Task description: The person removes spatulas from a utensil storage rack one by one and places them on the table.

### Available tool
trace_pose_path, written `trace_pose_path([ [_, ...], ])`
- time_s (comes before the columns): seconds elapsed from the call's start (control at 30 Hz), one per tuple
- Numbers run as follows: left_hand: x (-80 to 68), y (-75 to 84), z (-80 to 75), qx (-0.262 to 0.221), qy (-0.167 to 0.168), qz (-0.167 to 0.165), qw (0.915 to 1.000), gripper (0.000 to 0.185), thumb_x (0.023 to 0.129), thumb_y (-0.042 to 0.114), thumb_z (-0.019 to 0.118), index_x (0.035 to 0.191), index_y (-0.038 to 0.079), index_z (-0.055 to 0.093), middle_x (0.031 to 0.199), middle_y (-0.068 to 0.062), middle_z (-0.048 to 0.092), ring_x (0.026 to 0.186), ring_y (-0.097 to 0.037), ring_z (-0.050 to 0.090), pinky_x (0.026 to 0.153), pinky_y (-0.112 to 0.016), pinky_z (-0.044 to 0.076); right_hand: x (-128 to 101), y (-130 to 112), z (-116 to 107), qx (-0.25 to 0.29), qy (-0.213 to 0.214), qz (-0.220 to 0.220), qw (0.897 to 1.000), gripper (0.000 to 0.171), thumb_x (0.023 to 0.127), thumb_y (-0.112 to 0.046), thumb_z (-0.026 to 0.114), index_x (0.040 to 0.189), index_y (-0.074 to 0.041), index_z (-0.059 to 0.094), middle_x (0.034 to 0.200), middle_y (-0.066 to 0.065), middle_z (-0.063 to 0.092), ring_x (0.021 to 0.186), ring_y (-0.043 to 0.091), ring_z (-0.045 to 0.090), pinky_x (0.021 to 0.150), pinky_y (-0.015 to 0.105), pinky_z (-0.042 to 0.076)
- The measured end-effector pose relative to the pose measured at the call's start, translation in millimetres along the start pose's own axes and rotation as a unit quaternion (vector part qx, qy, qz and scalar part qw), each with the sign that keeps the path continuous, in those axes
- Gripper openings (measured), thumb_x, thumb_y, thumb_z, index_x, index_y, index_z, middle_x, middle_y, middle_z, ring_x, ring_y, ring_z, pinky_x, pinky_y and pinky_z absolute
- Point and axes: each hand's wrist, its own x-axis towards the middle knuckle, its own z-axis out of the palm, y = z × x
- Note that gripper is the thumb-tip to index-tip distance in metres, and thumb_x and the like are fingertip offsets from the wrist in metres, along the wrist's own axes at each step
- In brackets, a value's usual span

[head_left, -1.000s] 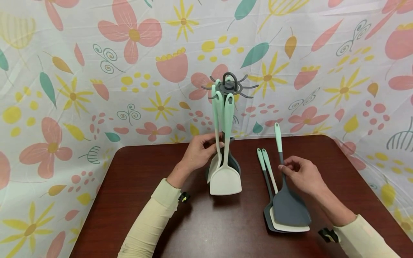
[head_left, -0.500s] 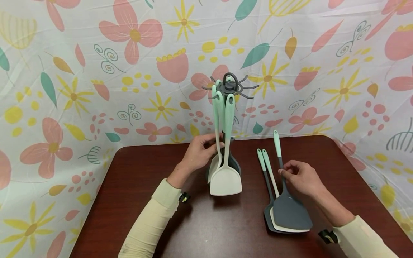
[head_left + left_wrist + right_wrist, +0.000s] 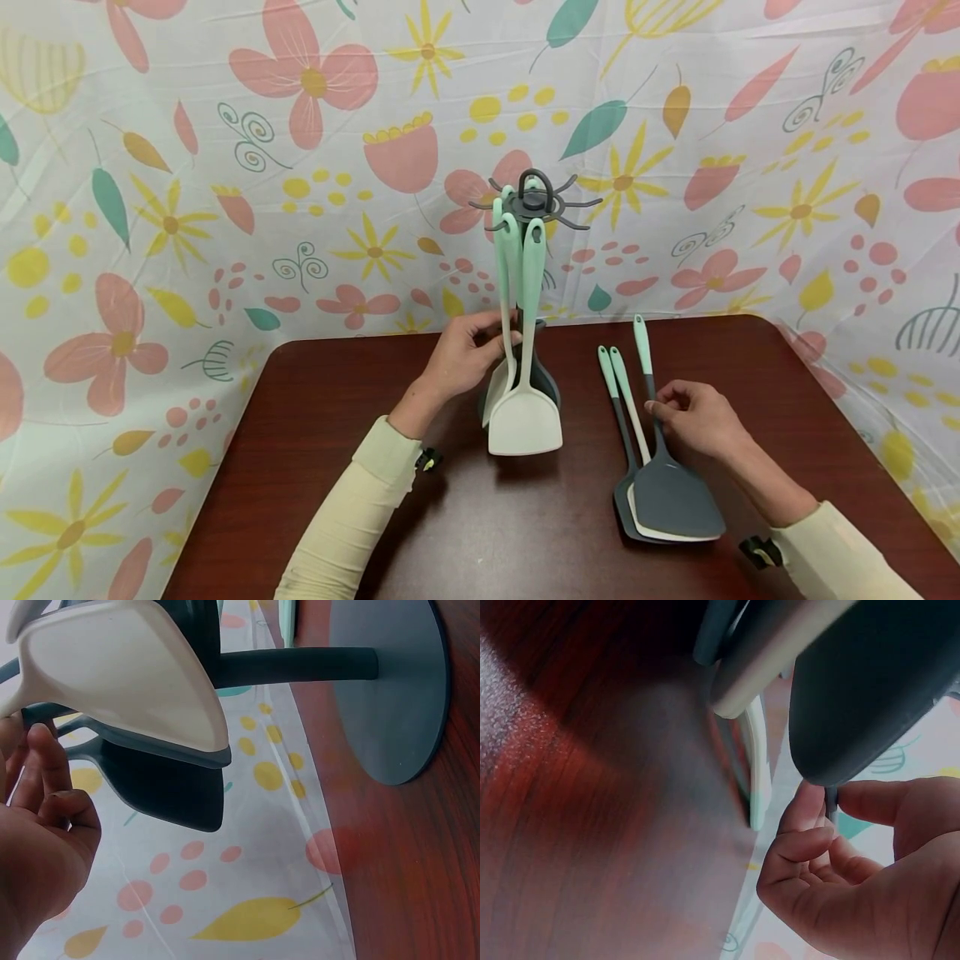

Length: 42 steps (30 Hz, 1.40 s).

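Right hand (image 3: 697,417): fingers (image 3: 810,825) pinch the thin neck of the grey turner (image 3: 675,496), thumb on one side and fingertips on the other, just above the blade. Since 1.0 s ago this turner has come down: its mint handle tip pointed higher and the blade was tilted up; now the blade lies flat on the stack and the handle runs close beside the other 2 handles. Judgement: the turner is being set down rather than lifted, and the pinch is not yet released.

Stack (image 3: 637,517): 3 turners on the worktop (image 3: 337,467), right of centre. Grey one on top, a cream blade under it, a dark one at the bottom; blades overlap, handles fan away toward the backdrop.

Left hand (image 3: 461,354): fingers (image 3: 49,769) curl round the shafts of the hanging tools, about mid-height on the rack (image 3: 534,204). No visible shift over the last 1.0 s; it seems to steady the rack.

Rack: grey carousel stand with hook arms at the top, disc base (image 3: 390,682) on the worktop near the back edge. About 3 mint-handled tools hang from the hooks on its near-left side; a cream turner (image 3: 525,421) faces front, a dark blade (image 3: 169,787) behind it. Hooks on the right stand free.

Surround: floral cloth (image 3: 225,167) behind and beside the worktop.
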Motion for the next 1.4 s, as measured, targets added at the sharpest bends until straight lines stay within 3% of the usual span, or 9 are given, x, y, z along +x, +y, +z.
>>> trace_pose_path([
  [0.2, -0.3, 0.8, -0.1, 0.004, 0.001, -0.001, 1.0, 0.026, 0.102, 0.017, 0.075, 0.128, 0.012, 0.078, 0.106, 0.0, 0.08, 0.081, -0.037, 0.07, 0.064, -0.029, 0.051, 0, 3, 1, 0.005, -0.018, 0.011, 1.0, 0.021, 0.104, -0.02, 0.07, 0.103, 0.001, 0.069, 0.078, 0.004, 0.068, 0.071, 0.021, 0.069, 0.058, 0.032, 0.051],
  [0.6, 0.7, 1.2, 0.4, 0.011, 0.001, -0.003, 0.9999, 0.025, 0.102, 0.017, 0.074, 0.127, 0.011, 0.078, 0.105, 0.0, 0.08, 0.077, -0.037, 0.067, 0.062, -0.029, 0.05, 2, 9, 5, -0.004, -0.029, 0.02, 0.999, 0.021, 0.105, -0.021, 0.069, 0.102, -0.001, 0.069, 0.077, 0.004, 0.069, 0.073, 0.022, 0.07, 0.058, 0.034, 0.049],
  [0.93, 0.8, 0.7, 0.3, 0.014, 0.003, 0.002, 0.9999, 0.025, 0.102, 0.017, 0.074, 0.127, 0.011, 0.078, 0.105, 0.0, 0.08, 0.075, -0.02, 0.066, 0.063, -0.03, 0.051, 2, 12, 7, -0.007, -0.037, 0.027, 0.999, 0.025, 0.105, -0.024, 0.069, 0.101, 0.0, 0.068, 0.076, 0.004, 0.068, 0.075, 0.023, 0.072, 0.058, 0.035, 0.047],
  [1.4, 0.2, 1.7, 0.8, 0.013, 0.003, 0.004, 0.9999, 0.025, 0.102, 0.017, 0.074, 0.126, 0.012, 0.078, 0.106, 0.0, 0.08, 0.077, -0.023, 0.068, 0.063, -0.033, 0.052, 2, 11, 10, -0.02, -0.04, 0.043, 0.998, 0.029, 0.105, -0.028, 0.07, 0.101, 0.002, 0.069, 0.08, 0.004, 0.073, 0.073, 0.023, 0.072, 0.06, 0.037, 0.047],
])
